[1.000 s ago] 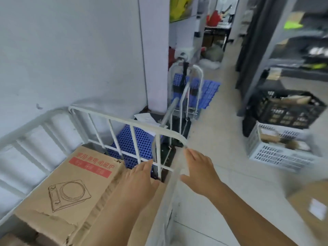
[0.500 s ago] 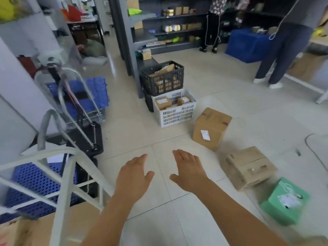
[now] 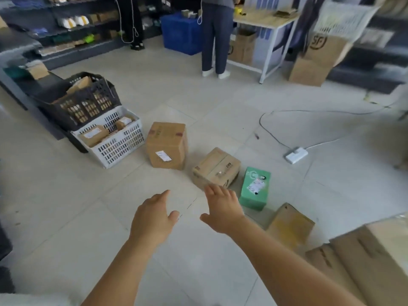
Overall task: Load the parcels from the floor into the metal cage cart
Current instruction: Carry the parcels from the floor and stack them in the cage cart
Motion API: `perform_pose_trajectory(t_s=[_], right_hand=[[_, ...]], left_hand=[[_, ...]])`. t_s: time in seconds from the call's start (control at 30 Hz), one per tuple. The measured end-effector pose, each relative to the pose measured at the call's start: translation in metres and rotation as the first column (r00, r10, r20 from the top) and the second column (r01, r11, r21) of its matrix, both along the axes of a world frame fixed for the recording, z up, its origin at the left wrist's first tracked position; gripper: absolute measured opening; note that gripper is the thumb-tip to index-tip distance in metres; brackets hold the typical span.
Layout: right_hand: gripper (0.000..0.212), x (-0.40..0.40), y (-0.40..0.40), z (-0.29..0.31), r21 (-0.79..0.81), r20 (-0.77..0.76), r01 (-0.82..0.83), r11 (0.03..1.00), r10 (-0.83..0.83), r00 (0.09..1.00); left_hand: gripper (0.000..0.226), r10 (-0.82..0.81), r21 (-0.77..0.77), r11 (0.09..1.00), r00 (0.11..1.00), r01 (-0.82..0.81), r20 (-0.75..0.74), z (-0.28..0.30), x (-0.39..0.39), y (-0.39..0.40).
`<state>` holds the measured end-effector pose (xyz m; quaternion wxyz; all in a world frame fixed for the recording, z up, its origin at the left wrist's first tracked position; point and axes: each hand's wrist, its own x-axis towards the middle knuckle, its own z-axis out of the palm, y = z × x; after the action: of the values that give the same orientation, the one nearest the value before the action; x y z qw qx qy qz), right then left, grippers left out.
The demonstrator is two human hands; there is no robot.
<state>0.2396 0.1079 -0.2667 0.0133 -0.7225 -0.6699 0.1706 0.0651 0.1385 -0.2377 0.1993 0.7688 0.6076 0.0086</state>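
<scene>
Several parcels lie on the tiled floor ahead. A tall brown carton (image 3: 166, 145) with a white label stands at centre. Right of it lies a lower brown carton (image 3: 217, 167), then a green box (image 3: 255, 187) and a flat brown parcel (image 3: 291, 224). A large carton (image 3: 373, 259) fills the bottom right. My left hand (image 3: 153, 217) and my right hand (image 3: 223, 205) are stretched out over the floor, fingers relaxed, holding nothing. The right hand's fingertips overlap the lower carton's near corner in the view. The metal cage cart is out of view.
A white crate (image 3: 114, 140) of small parcels and a black crate (image 3: 86, 100) stand at left beside dark shelving. A white power strip (image 3: 295, 154) and its cable lie at right. Two people stand at the back near a blue bin (image 3: 181, 33) and a table (image 3: 265, 21).
My view has swung right, away from the cage cart and its loaded carton, to the parcels on the floor. Both hands left the cart rail and now reach over the floor, empty.
</scene>
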Motion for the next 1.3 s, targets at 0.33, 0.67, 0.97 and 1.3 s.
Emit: perform_pose_trajectory(t_s=[0.33, 0.67, 0.97, 1.3], right_hand=[[0.08, 0.136, -0.081, -0.018, -0.079, 0.011, 0.422, 0.903, -0.422, 0.906], [0.075, 0.207, -0.171, -0.031, -0.077, -0.011, 0.838, 0.541, -0.84, 0.542], [0.083, 0.273, -0.285, -0.037, -0.056, 0.001, 0.989, 0.14, -0.99, 0.141], [0.092, 0.379, -0.427, -0.096, -0.149, -0.005, 0.967, -0.205, -0.978, -0.208]], left_hand=[[0.061, -0.42, -0.045, 0.906, 0.907, 0.42, -0.006, -0.017, 0.163, -0.014], [0.064, -0.769, -0.069, 0.63, 0.633, 0.774, 0.088, -0.036, 0.29, -0.035], [0.067, -0.907, -0.092, 0.402, 0.41, 0.911, 0.094, -0.048, 0.404, -0.094], [0.074, -0.941, -0.186, 0.337, 0.334, 0.923, -0.05, -0.098, 0.563, -0.172]])
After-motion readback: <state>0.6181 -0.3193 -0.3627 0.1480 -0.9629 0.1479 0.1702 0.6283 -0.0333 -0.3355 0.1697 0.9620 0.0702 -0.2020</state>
